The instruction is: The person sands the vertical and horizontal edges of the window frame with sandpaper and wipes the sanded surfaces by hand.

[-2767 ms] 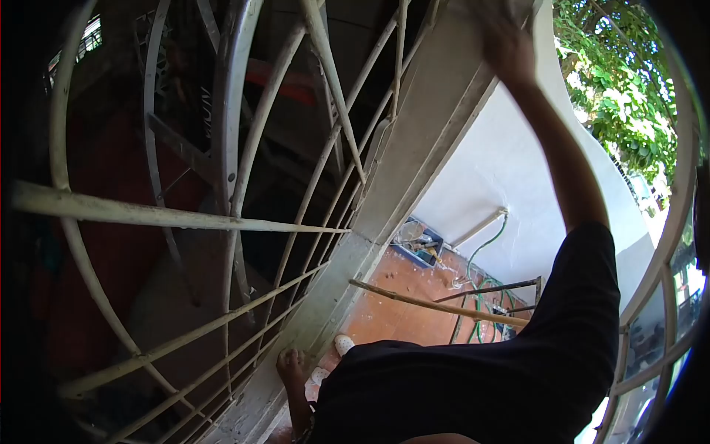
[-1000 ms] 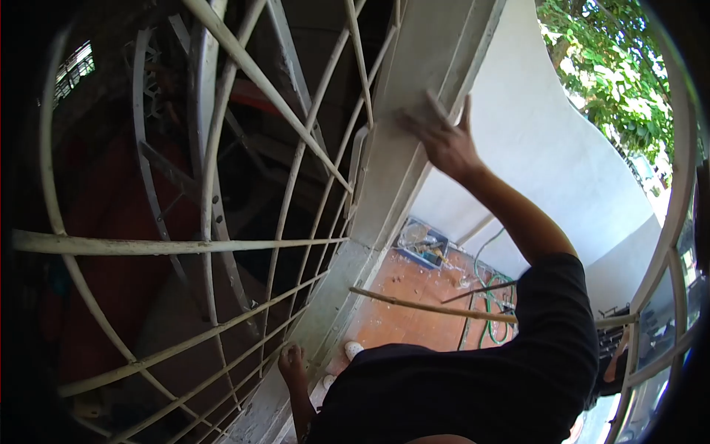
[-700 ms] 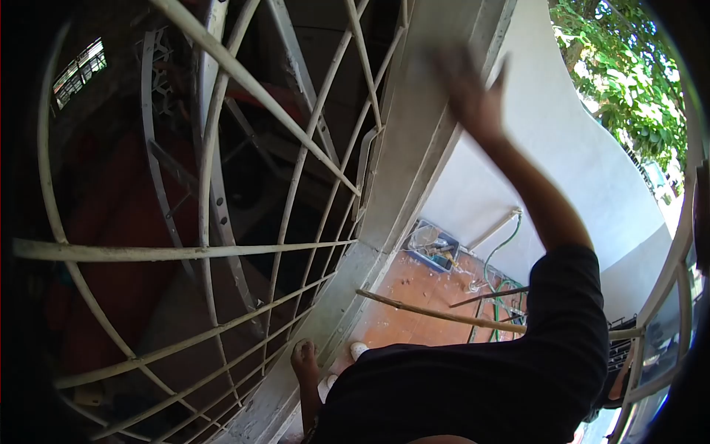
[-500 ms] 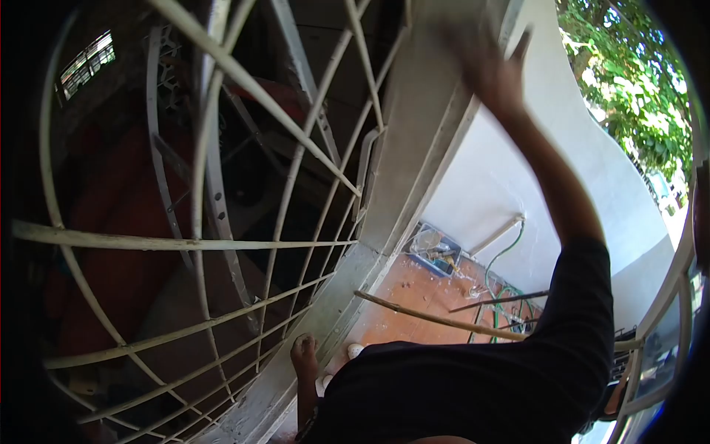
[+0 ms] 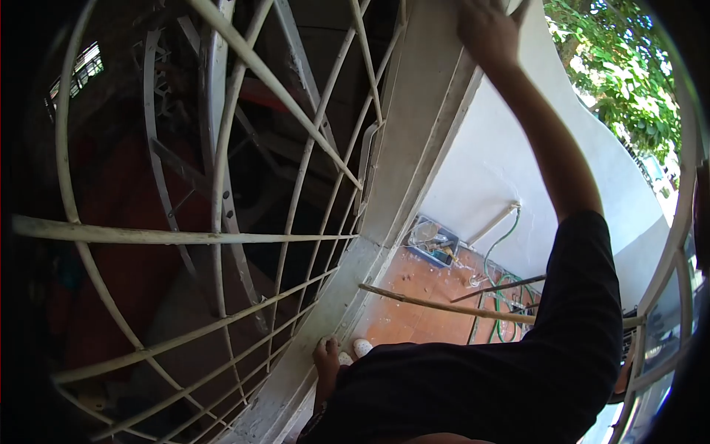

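My right hand (image 5: 494, 35) reaches up to the top edge of the view, over the pale wall edge beside the window grille (image 5: 288, 238). Its thumb stands apart from the fingers, whose tips are partly cut off, and I see nothing in it. Low in the view, my left hand (image 5: 325, 357) rests by the white ledge (image 5: 342, 277) with its fingers curled. Whatever those fingers may hold is hidden. A long wooden stick (image 5: 444, 304) runs from near the ledge to behind my right sleeve.
Behind the grille, a metal ladder-like frame (image 5: 233, 222) stands in the dark room. A blue-grey crate (image 5: 433, 243) with odds and ends sits on the orange tiled floor (image 5: 410, 285). Near it lie a green hose (image 5: 497, 250) and debris. Leafy branches (image 5: 629, 81) show beyond the white wall (image 5: 510, 155).
My right hand has gone further up, partly out of the view, and is less blurred. My left hand sits slightly further right and lower. The whole view has shifted a little.
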Demonstrator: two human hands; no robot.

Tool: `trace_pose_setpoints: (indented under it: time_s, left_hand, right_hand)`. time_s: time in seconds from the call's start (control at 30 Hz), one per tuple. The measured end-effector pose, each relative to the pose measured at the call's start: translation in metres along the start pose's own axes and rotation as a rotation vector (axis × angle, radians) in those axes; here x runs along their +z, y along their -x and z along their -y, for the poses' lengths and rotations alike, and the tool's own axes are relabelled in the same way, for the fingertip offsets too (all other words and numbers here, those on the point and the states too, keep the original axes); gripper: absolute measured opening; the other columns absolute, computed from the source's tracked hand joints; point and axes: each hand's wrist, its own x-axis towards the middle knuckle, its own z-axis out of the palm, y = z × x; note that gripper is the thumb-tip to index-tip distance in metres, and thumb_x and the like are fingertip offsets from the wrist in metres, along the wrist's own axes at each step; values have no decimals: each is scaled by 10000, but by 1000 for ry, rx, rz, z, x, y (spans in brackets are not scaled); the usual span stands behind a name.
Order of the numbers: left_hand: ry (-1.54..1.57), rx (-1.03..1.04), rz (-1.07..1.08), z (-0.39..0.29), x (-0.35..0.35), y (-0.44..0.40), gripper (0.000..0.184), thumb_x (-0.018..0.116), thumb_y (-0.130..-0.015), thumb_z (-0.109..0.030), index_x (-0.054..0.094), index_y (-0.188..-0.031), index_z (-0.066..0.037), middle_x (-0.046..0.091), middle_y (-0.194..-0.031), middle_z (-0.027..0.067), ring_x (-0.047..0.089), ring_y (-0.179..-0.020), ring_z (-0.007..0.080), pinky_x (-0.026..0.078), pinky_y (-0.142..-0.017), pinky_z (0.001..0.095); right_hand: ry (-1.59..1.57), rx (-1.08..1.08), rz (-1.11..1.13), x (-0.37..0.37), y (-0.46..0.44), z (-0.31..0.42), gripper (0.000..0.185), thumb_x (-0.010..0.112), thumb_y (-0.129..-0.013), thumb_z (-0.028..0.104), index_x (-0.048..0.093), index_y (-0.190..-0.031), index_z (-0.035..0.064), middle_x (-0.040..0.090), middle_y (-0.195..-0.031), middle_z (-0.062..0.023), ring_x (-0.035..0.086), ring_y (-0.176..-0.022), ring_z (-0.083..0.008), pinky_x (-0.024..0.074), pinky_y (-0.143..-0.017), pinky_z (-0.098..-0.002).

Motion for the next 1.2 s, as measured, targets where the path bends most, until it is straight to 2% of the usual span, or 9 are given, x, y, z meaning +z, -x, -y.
trace_pose_setpoints:
  time_s: [0.07, 0.23, 0.37, 0.47, 0.67, 0.97, 1.1, 1.17, 1.2]
  left_hand:
    - [-66, 36, 23, 2, -5, -2, 227, 595, -950, -178, 686, -1000, 24, 717, -836, 160, 708, -789, 281, 538, -727, 392]
    - [-96, 138, 31, -25, -26, -10, 225, 582, -956, -171, 689, -995, 24, 714, -825, 166, 711, -783, 300, 541, -718, 406]
    - [-98, 126, 86, -20, -38, -13, 238, 572, -965, -175, 685, -1008, 30, 713, -829, 168, 704, -798, 323, 533, -737, 420]
    - [-105, 120, 104, -18, -43, -13, 247, 574, -966, -185, 685, -1010, 32, 713, -831, 167, 704, -799, 320, 531, -738, 410]
    - [-107, 117, 114, -17, -26, -38, 260, 572, -969, -200, 683, -1003, 33, 709, -825, 165, 703, -791, 299, 530, -737, 396]
    - [-75, 134, 100, -22, -3, -46, 272, 572, -967, -198, 681, -1000, 49, 710, -811, 169, 708, -779, 298, 541, -738, 395]
    - [-119, 146, 93, -8, 1, -43, 256, 567, -970, -178, 680, -997, 50, 712, -825, 178, 713, -789, 302, 542, -736, 397]
    - [-103, 119, 93, -23, -3, -39, 248, 567, -969, -173, 682, -991, 46, 710, -813, 175, 712, -782, 304, 540, -727, 397]
    - [-78, 112, 76, -31, -1, -43, 239, 567, -968, -167, 683, -986, 41, 708, -801, 173, 710, -774, 305, 539, -719, 398]
  right_hand:
    - [-169, -102, 96, 38, 64, 7, 570, 555, -860, 82, 532, -1417, 200, 428, -1527, -89, 313, -1467, -251, 230, -1150, -673]
    - [-127, -629, 299, 14, 132, 22, 520, 562, -877, 124, 539, -1396, 104, 395, -1558, -63, 286, -1482, -263, 176, -1220, -579]
    - [-42, -455, 186, 17, 63, -9, 483, 626, -887, 164, 575, -1365, 119, 440, -1531, -32, 286, -1484, -235, 139, -1223, -580]
    - [-107, -424, 300, 3, 74, 9, 603, 642, -917, 435, 512, -1423, 134, 398, -1560, -9, 207, -1512, -220, 37, -1199, -643]
    - [-53, -419, 225, 22, 59, 17, 558, 593, -937, 336, 487, -1447, 135, 410, -1543, -56, 207, -1510, -228, 105, -1168, -700]
    - [-228, -846, 223, 46, 68, -39, 525, 512, -931, 93, 478, -1454, 115, 436, -1528, -75, 357, -1447, -257, 278, -1212, -449]
    - [-442, 364, 691, 31, -28, -65, 427, 443, -953, 94, 547, -1367, 98, 549, -1415, -95, 458, -1368, -271, 398, -1106, -448]
    - [93, -256, 415, 42, 25, -39, 438, 516, -905, 86, 568, -1340, 71, 548, -1419, -86, 454, -1375, -258, 389, -1125, -444]
    - [-116, -455, 173, 71, 76, -25, 482, 547, -858, 26, 583, -1335, 83, 524, -1451, -72, 430, -1398, -245, 373, -1147, -449]
